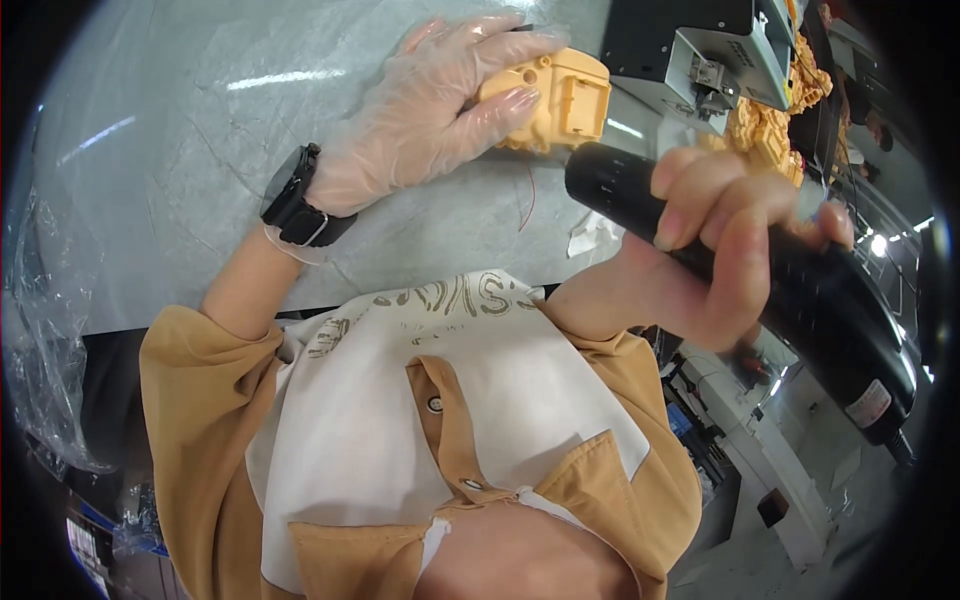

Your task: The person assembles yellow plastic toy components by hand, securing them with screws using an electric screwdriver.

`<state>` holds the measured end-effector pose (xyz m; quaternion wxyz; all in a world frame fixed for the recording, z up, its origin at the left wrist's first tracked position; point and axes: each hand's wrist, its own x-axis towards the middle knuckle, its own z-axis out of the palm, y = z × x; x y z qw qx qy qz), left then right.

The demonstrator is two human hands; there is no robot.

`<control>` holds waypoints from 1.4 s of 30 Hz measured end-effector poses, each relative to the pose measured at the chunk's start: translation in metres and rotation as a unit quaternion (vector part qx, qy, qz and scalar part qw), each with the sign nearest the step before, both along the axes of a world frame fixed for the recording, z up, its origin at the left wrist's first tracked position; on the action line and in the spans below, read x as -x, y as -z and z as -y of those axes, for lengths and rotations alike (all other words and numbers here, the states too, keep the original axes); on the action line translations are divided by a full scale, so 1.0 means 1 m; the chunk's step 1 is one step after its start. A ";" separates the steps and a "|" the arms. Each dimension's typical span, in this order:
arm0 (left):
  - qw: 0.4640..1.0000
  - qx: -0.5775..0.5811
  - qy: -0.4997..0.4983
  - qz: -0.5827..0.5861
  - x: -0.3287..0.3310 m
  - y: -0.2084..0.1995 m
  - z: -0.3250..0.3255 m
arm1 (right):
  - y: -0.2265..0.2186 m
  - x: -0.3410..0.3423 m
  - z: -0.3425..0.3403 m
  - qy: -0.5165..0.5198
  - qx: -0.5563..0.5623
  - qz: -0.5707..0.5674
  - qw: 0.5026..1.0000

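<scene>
My left hand (450,100), in a clear plastic glove, is closed around the left side of a yellow plastic housing (583,105) on the grey table. The housing has a raised rectangular frame and a round hole. My bare right hand (725,235) grips a thick black electric screwdriver (835,315), its cord end pointing to the lower right. The tool's front end lies just below the housing's near right corner. No bit shows, and I cannot tell whether the two touch.
A black and grey metal box (690,55) with a small mechanism stands right of the housing. More yellow plastic parts (765,135) are piled beyond it. A thin red wire (528,195) and a white scrap (593,234) lie on the table (200,180). Clear plastic wrap (50,340) hangs at left.
</scene>
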<state>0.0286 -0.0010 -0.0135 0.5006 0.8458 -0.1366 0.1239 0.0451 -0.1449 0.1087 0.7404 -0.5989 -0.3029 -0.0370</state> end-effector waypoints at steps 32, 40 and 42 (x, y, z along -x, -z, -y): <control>0.990 0.097 0.027 -0.095 0.000 -0.006 -0.007 | 0.011 -0.001 -0.005 -0.012 0.073 -0.006 0.997; 0.990 0.104 0.036 -0.086 -0.003 -0.006 -0.007 | 0.014 0.002 -0.003 -0.039 0.073 0.033 0.996; 0.992 0.101 0.034 -0.074 -0.003 -0.005 -0.008 | 0.015 -0.001 0.001 -0.054 0.081 0.038 0.994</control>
